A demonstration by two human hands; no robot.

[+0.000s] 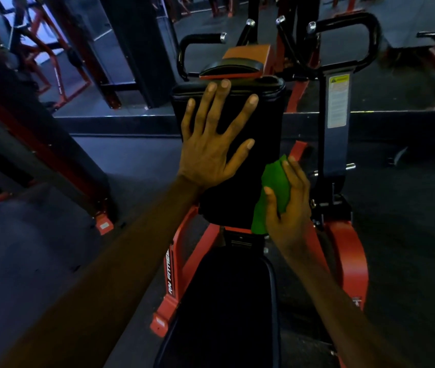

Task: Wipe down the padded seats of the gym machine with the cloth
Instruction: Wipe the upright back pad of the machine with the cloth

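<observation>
Cloth (pixel 273 187), green and bunched, sat in the right hand (pixel 289 205), whose thumb and curled fingers were clamped around it. That hand was at the right edge of the upright black pad (pixel 237 187), low down, near where the pad meets the red frame (pixel 349 251). The cloth appeared to touch the pad's side rather than its broad face, though the dim light made the contact hard to judge.

The left hand (pixel 211 150) lay flat on the face of the same pad, holding nothing. Its fingers were straight and spread wide, with the fingertips close to the pad's far top edge.

The pad's long axis ran from near to far, from its lower end beside the cloth up to that top edge. The face to be wiped therefore lay to the left of the cloth hand and beyond it. The right hand was the nearer one to the uncovered lower stretch.

A wipe would probably call for bringing the cloth leftward onto the face and then running it along the pad's length. The left hand covered much of the upper half and would have to shift for that part to be reached.

The seat pad (pixel 227 301) lay nearest the person, below both arms, with neither hand on it. A smaller red-edged pad (pixel 231 69) sat beyond the upright one.
</observation>
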